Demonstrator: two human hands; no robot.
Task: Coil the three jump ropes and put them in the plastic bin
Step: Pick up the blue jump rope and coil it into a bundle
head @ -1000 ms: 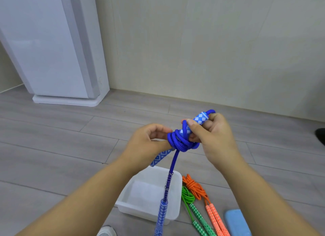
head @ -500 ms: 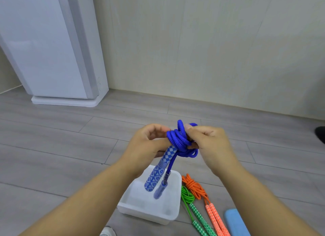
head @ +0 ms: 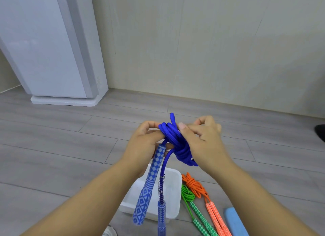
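Fingers of your left hand and right hand pinch the coiled blue rope — its handles dangle below them, over the plastic bin; green rope and orange rope lie outside it.

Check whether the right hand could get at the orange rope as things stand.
Likely not yet: the right hand grips the blue rope. The orange rope lies uncovered beside the bin, path free.
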